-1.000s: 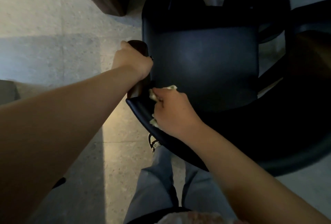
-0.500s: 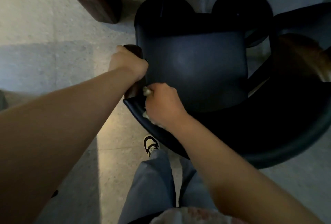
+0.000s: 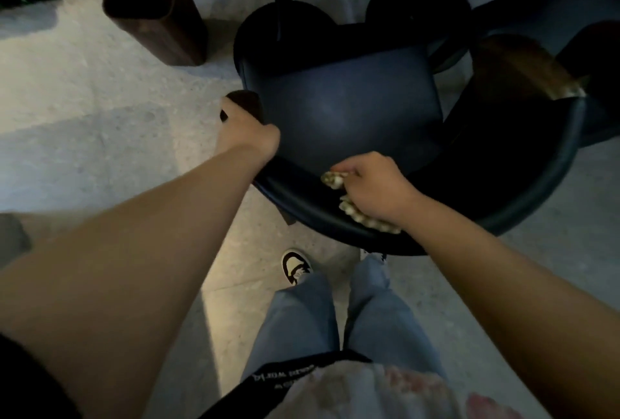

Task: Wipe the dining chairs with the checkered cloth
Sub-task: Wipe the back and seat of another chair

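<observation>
Looking down, I see a dark blue padded dining chair with a curved backrest (image 3: 342, 116) standing on the pale speckled stone floor (image 3: 100, 123). My left hand (image 3: 246, 133) is clamped around the chair's brown wooden armrest end (image 3: 246, 103). My right hand (image 3: 375, 189) is closed on the crumpled checkered cloth (image 3: 355, 210), pressing it against the backrest's inner rim, well apart from the left hand.

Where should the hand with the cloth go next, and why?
Probably rightward along the curved backrest. The right hand presses the cloth on its near-left stretch, the left hand grips the armrest to steady the chair, and the right stretch lies ahead.
</observation>
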`<state>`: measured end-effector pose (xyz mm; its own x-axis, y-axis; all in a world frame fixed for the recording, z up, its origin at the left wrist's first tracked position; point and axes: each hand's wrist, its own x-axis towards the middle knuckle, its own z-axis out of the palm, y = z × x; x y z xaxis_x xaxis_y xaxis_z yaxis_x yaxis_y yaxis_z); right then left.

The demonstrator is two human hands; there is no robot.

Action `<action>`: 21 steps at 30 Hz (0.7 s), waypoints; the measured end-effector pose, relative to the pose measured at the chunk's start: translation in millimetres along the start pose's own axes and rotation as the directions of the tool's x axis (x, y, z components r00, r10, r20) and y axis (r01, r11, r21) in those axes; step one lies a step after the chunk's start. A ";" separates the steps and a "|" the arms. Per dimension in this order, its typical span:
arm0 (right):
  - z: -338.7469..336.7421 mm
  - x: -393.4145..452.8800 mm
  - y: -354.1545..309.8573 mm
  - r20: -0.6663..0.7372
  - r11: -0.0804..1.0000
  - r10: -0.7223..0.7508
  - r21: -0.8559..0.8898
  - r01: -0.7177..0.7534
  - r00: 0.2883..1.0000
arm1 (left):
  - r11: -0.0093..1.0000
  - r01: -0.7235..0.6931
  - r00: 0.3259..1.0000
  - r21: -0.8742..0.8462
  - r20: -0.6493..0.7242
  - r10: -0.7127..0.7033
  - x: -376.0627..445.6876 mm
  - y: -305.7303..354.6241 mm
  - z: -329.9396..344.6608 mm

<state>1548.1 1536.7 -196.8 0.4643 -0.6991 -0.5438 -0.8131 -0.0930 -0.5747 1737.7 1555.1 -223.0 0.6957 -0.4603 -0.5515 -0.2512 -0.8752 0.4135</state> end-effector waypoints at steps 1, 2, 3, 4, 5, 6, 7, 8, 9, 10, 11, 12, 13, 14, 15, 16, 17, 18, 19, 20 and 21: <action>5.5 4.4 -8.7 -0.031 1.000 -0.006 0.029 0.007 1.000 | 0.999 0.013 1.000 -0.041 0.010 -0.012 -10.4 -2.1 0.0; 11.7 7.0 -18.4 -0.040 0.999 -0.020 0.047 0.022 0.999 | 0.995 0.039 0.999 -0.096 0.005 -0.038 -19.7 -4.6 1.0; 18.1 8.8 -27.7 -0.024 0.998 -0.041 0.044 0.042 0.999 | 0.986 0.073 0.997 -0.148 -0.010 -0.076 -28.5 -6.5 2.6; 24.2 9.3 -35.1 0.006 0.998 -0.061 0.026 0.061 0.998 | 0.976 0.110 0.993 -0.190 -0.026 -0.117 -37.3 -7.5 4.4; 29.2 9.7 -38.2 0.038 0.997 -0.071 0.008 0.071 0.997 | 0.962 0.151 0.985 -0.228 -0.043 -0.165 -44.9 -8.5 8.4; 30.6 9.9 -40.0 0.063 0.997 -0.077 0.002 0.077 0.995 | 0.943 0.188 0.975 -0.274 -0.067 -0.214 -51.5 -8.2 11.1; 29.7 9.7 -39.4 0.085 0.997 -0.082 -0.004 0.082 0.993 | 0.918 0.221 0.962 -0.329 -0.084 -0.261 -57.3 -6.8 14.2; 27.0 8.3 -37.2 0.105 0.995 -0.098 -0.017 0.100 0.990 | 0.890 0.247 0.948 -0.384 -0.096 -0.305 -63.2 -4.6 16.9; 23.2 6.6 -33.6 0.125 0.991 -0.121 -0.045 0.127 0.985 | 0.867 0.263 0.935 -0.423 -0.110 -0.337 -68.5 -2.3 19.9; 19.1 4.0 -29.4 0.140 0.985 -0.141 -0.082 0.154 0.980 | 0.860 0.263 0.928 -0.438 -0.128 -0.349 -72.9 -0.3 22.8; 14.9 0.8 -24.0 0.146 0.979 -0.150 -0.116 0.167 0.978 | 0.869 0.248 0.928 -0.429 -0.152 -0.340 -76.9 0.5 26.0; 11.0 -3.4 -17.2 0.151 0.977 -0.146 -0.134 0.167 0.978 | 0.890 0.222 0.931 -0.398 -0.185 -0.315 -80.3 0.1 28.6; 7.4 -7.7 -9.7 0.162 0.979 -0.131 -0.133 0.153 0.978 | 0.912 0.198 0.932 -0.359 -0.219 -0.288 -81.9 -1.2 30.4; 2.5 -12.3 -2.0 0.178 0.981 -0.117 -0.132 0.141 0.977 | 0.929 0.184 0.931 -0.321 -0.246 -0.270 -82.0 -1.5 31.2; -3.6 -16.8 5.6 0.196 0.980 -0.108 -0.141 0.138 0.974 | 0.941 0.184 0.928 -0.285 -0.264 -0.262 -81.7 -1.0 31.6; -10.2 -21.0 13.9 0.218 0.976 -0.113 -0.161 0.150 0.969 | 0.948 0.193 0.925 -0.251 -0.276 -0.261 -81.5 -0.2 31.5; -16.8 -24.0 22.8 0.248 0.966 -0.123 -0.192 0.174 0.961 | 0.953 0.202 0.922 -0.224 -0.286 -0.263 -81.1 0.5 31.7; -24.2 -26.1 30.7 0.278 0.947 -0.138 -0.243 0.209 0.951 | 0.956 0.209 0.920 -0.204 -0.292 -0.263 -81.0 1.4 31.6; -31.6 -27.3 36.9 0.311 0.921 -0.144 -0.306 0.242 0.939 | 0.959 0.213 0.919 -0.190 -0.296 -0.262 -80.9 2.1 31.8; -38.2 -26.8 42.5 0.342 0.897 -0.143 -0.352 0.267 0.929 | 0.960 0.214 0.918 -0.180 -0.300 -0.261 -80.6 2.3 32.2; -43.7 -23.8 46.4 0.363 0.890 -0.134 -0.366 0.273 0.922 | 0.961 0.217 0.916 -0.174 -0.305 -0.262 -80.0 1.8 33.0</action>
<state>1484.0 1518.1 -183.8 0.6645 -0.3746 -0.6466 -0.7249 -0.5333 -0.4360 1659.4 1585.4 -202.1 0.9080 -0.1467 -0.3924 0.0267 -0.9145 0.4038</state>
